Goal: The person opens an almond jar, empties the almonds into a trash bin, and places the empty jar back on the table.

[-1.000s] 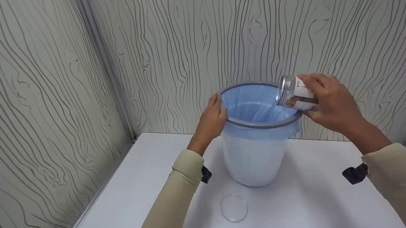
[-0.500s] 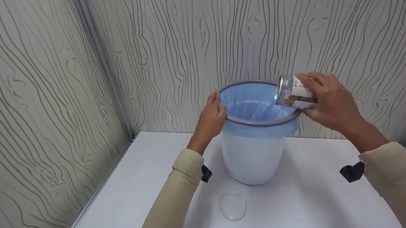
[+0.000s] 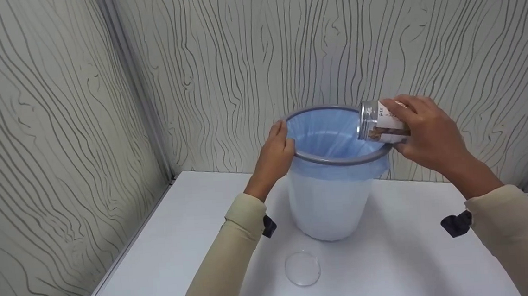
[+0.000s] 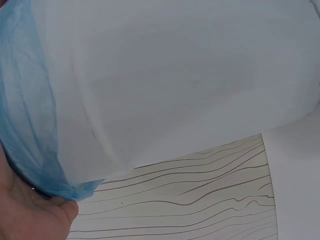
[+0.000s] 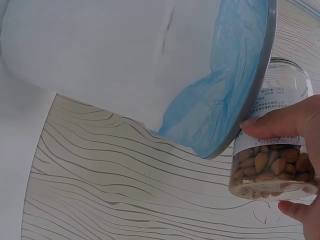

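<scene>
My right hand (image 3: 432,131) grips a clear jar of almonds (image 5: 270,162) with a white label. The jar lies tilted nearly on its side at the right rim of a white trash bin (image 3: 333,203), its mouth pointing inward over the opening. In the right wrist view, the almonds sit toward the jar's bottom end. A blue bag (image 3: 323,132) lines the bin and folds out under its grey rim ring (image 3: 339,162). My left hand (image 3: 273,152) holds the rim on the left, fingers curled over it. The left wrist view shows its fingertips at the bag's edge.
A clear round lid (image 3: 302,268) lies on the white table (image 3: 195,227) in front of the bin. Wood-grain patterned walls (image 3: 238,52) stand behind the table and along its left side. Black wrist mounts (image 3: 456,224) stick out from the sleeves.
The jar's mouth has shifted slightly left and down, so the jar lies a bit closer to level. My left hand keeps its hold on the rim, and the bin and lid stay put.
</scene>
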`<action>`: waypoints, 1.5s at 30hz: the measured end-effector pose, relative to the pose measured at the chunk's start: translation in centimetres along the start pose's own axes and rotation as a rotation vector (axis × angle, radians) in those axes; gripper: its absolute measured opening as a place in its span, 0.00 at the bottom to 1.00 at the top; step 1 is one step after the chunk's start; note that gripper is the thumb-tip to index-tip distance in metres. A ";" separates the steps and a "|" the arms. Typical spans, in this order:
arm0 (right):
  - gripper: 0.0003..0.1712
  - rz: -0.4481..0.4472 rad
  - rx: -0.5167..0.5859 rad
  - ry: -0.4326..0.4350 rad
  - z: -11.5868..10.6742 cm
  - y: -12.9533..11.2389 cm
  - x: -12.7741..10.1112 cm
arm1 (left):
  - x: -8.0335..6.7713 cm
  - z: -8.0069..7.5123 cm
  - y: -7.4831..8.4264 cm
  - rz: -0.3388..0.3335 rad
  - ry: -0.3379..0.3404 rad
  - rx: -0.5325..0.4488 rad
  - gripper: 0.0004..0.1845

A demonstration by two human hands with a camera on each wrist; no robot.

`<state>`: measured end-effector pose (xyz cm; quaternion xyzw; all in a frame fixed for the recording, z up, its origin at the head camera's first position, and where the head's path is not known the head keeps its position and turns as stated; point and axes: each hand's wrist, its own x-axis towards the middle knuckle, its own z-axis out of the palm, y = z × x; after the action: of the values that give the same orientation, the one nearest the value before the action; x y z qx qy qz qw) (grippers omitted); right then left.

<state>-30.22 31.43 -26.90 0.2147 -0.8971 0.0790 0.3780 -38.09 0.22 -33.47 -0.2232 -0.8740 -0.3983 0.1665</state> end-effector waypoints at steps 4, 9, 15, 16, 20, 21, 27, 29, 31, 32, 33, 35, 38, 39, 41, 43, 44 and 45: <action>0.53 -0.001 -0.018 -0.016 0.0 -0.1 -0.1 | 0.0 0.1 0.1 0.012 0.001 0.001 0.32; 0.53 -0.001 -0.034 -0.027 0.0 -0.2 0.0 | 0.0 0.1 0.1 0.016 0.003 -0.006 0.32; 0.53 0.004 -0.030 -0.038 -0.1 -0.4 0.1 | 0.1 0.1 -0.1 0.009 0.007 -0.007 0.32; 0.53 0.004 -0.029 -0.039 -0.1 -0.4 0.2 | 0.0 0.1 -0.1 0.009 0.007 -0.005 0.32; 0.52 -0.002 -0.031 -0.040 0.0 -0.6 0.2 | -0.1 0.0 -0.1 0.010 0.008 -0.002 0.32; 0.52 -0.006 -0.032 -0.039 0.0 -0.7 0.2 | -0.1 0.0 -0.1 0.011 0.007 -0.002 0.32; 0.53 -0.019 -0.053 -0.042 0.1 -0.8 0.5 | -0.1 -0.1 -0.2 0.013 0.018 -0.006 0.31; 0.54 -0.020 -0.063 -0.047 0.1 -0.9 0.5 | -0.1 -0.1 -0.3 0.015 0.024 -0.009 0.30; 0.54 -0.023 -0.070 -0.051 0.1 -1.0 0.6 | 0.0 -0.1 -0.3 0.020 0.026 -0.010 0.30; 0.54 -0.026 -0.071 -0.053 0.0 -1.0 0.6 | 0.0 -0.1 -0.4 0.022 0.027 -0.010 0.30; 0.55 -0.029 -0.072 -0.053 0.0 -1.0 0.6 | 0.0 -0.1 -0.4 0.025 0.026 -0.011 0.30; 0.55 -0.035 -0.072 -0.057 0.0 -1.1 0.6 | -0.1 -0.1 -0.4 0.028 0.025 -0.011 0.31; 0.55 -0.043 -0.074 -0.064 -0.1 -1.2 0.7 | -0.1 -0.2 -0.3 0.026 0.025 -0.014 0.31; 0.55 -0.044 -0.075 -0.068 -0.1 -1.2 0.7 | -0.2 -0.2 -0.3 0.024 0.024 -0.013 0.31; 0.55 -0.049 -0.076 -0.071 -0.1 -1.2 0.8 | -0.2 -0.3 -0.3 0.020 0.022 -0.012 0.31; 0.55 -0.052 -0.076 -0.071 -0.1 -1.2 0.8 | -0.2 -0.2 -0.2 0.021 0.021 -0.011 0.31; 0.55 -0.054 -0.076 -0.071 -0.1 -1.2 0.8 | -0.2 -0.2 -0.2 0.021 0.020 -0.009 0.31; 0.55 -0.056 -0.077 -0.071 -0.1 -1.2 0.8 | -0.2 -0.2 -0.2 0.020 0.019 -0.006 0.31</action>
<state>-30.12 30.17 -26.25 0.2277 -0.9059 0.0261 0.3560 -38.01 -0.14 -33.56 -0.2287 -0.8688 -0.4014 0.1782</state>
